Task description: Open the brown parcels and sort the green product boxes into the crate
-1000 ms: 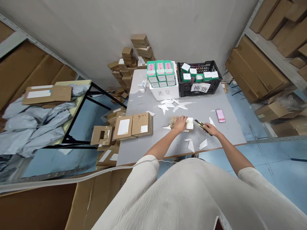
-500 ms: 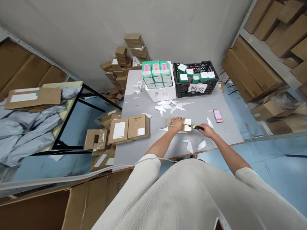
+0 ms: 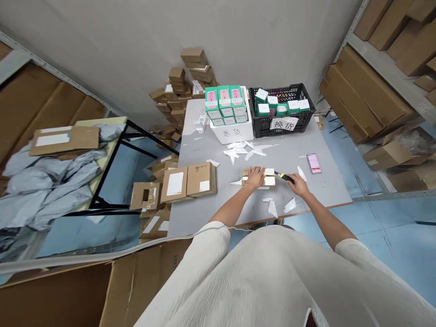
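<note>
A small cardboard box (image 3: 270, 179) with white labels and dark writing lies near the table's front edge. Across its left part rests my left hand (image 3: 255, 176), holding it with fingers bent over the top and far side. My right hand (image 3: 298, 185) is closed around the black and yellow handle of a utility knife (image 3: 284, 176). The blade points left and sits just off the box's right end. Torn white paper scraps (image 3: 271, 207) lie in front of the box, and more white scraps (image 3: 240, 149) lie behind it.
A white bin (image 3: 235, 133) of green-and-pink boxes and a black crate (image 3: 283, 126) stand at the back of the grey table (image 3: 194, 218). Larger cardboard boxes (image 3: 189, 180) lie to the left. A pixelated pink item (image 3: 314, 163) is at right. A cable (image 3: 143, 245) crosses low at left.
The knife has come away from the middle of the box's top, moving right past its right end with my right hand. My left hand stays on the box. The view has shifted slightly.
</note>
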